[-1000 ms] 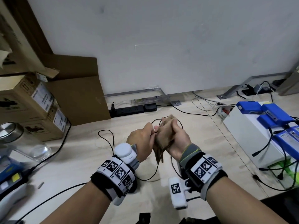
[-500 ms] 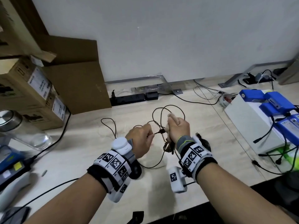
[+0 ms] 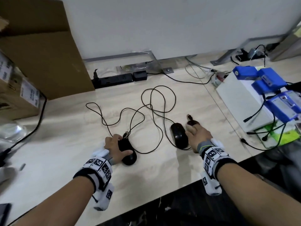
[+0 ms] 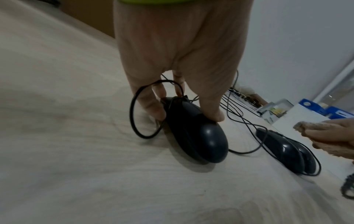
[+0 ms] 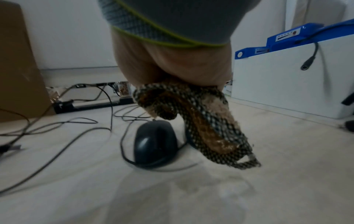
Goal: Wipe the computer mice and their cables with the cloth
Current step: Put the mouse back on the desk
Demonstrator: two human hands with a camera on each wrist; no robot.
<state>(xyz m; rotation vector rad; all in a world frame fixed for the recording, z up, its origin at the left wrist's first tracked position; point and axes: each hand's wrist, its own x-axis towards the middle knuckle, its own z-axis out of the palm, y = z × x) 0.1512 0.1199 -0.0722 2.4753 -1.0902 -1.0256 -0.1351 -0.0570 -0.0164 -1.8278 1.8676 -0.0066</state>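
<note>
Two black wired mice lie on the pale table (image 3: 65, 144), and their thin black cables (image 3: 153, 108) loop and cross behind them. My left hand (image 3: 122, 144) grips the left mouse (image 3: 129, 158) from above, thumb on one side and fingers on the other, as the left wrist view shows for this left mouse (image 4: 199, 136). The right mouse (image 3: 179, 136) lies free on the table. Just to its right, my right hand (image 3: 195, 132) holds the bunched brown patterned cloth (image 5: 201, 121), which hangs a little above the table beside the right mouse (image 5: 153, 144).
Cardboard boxes (image 3: 40, 54) stand at the left. A black power strip (image 3: 114, 79) lies along the wall. A white box (image 3: 241, 98) carrying blue devices and dangling leads stands at the right. A glass jar (image 3: 11, 132) is at the far left. The table's front edge runs near my wrists.
Both hands have come down from mid-air to the table. My left hand let go of the cable end and took hold of the left mouse. My right hand moved right with the cloth.
</note>
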